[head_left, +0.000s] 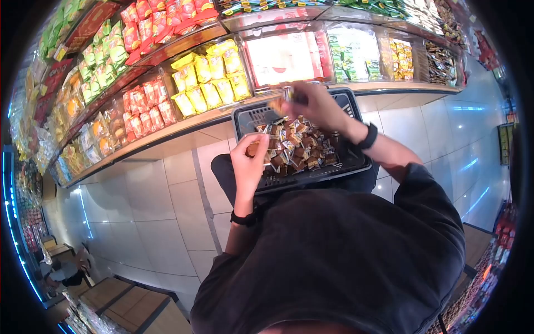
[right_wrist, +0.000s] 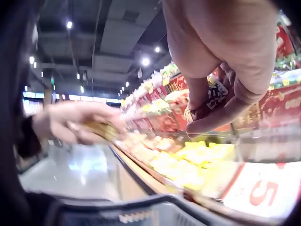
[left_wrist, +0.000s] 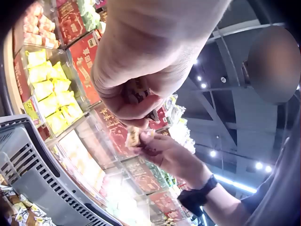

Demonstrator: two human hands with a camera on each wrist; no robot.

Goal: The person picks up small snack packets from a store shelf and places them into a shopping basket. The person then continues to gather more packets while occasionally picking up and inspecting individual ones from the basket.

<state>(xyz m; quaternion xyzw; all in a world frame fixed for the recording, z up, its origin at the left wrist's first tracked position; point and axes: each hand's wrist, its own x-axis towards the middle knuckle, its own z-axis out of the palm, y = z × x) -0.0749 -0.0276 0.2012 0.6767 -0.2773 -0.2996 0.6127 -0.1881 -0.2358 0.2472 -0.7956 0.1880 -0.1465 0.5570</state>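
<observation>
A black shopping basket (head_left: 347,103) sits at the person's lap, heaped with small brown-and-white wrapped sweets (head_left: 300,146). Over its left side, my left hand (head_left: 249,164) curls its fingers around a wrapped sweet (left_wrist: 137,92), partly hidden by the fingers in the left wrist view. My right hand (head_left: 321,108) is raised above the far part of the basket, blurred in the head view. Between its thumb and fingers it pinches another wrapped sweet (right_wrist: 214,99), dark with white print. Both wrists wear black bands.
Beyond the basket runs a low shelf with yellow packets (head_left: 211,72), red packets (head_left: 146,111) and a bright white-and-red sign (head_left: 286,58). Tiled floor (head_left: 161,195) spreads to the left. Wooden-topped stands (head_left: 125,303) are behind, at lower left, with another person (head_left: 67,270) nearby.
</observation>
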